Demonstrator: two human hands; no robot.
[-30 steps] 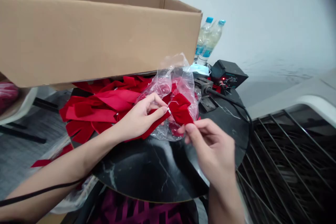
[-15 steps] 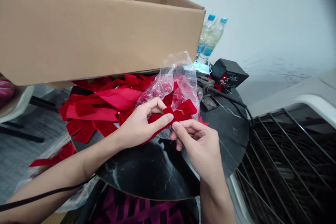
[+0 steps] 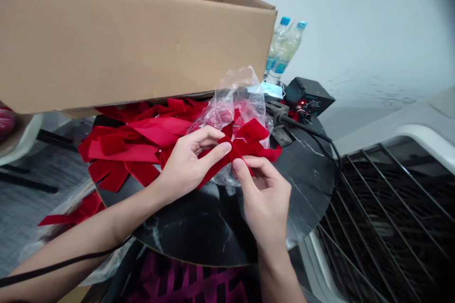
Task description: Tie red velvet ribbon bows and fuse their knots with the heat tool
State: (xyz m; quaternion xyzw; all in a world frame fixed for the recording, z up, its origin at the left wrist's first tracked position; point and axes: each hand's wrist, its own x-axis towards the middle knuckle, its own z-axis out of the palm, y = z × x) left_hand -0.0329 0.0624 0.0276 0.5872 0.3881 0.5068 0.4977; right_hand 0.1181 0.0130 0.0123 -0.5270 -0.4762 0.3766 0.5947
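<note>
A red velvet ribbon bow [image 3: 251, 131] is held between my two hands, above the near side of a round black marbled table [image 3: 192, 236]. My left hand [image 3: 194, 158] pinches its middle band from the left, thumb on top. From the right, my right hand [image 3: 261, 184] pinches the lower end of that band between thumb and fingers. Just behind the bow lies a clear plastic bag [image 3: 227, 99] with red material in it. To the left, a heap of red ribbon pieces [image 3: 142, 137] covers the table.
A large open cardboard box [image 3: 142, 42] stands at the back left. Behind it on the right are two plastic bottles [image 3: 286, 49], a black control box [image 3: 308, 97] with a red light, and a cabled tool [image 3: 280, 116]. A wire rack [image 3: 387, 213] flanks the table's right side.
My right hand has shifted slightly left and its fingers have curled closer round the band. The bow's right loops have tilted and spread a little. My left hand keeps its pinch.
</note>
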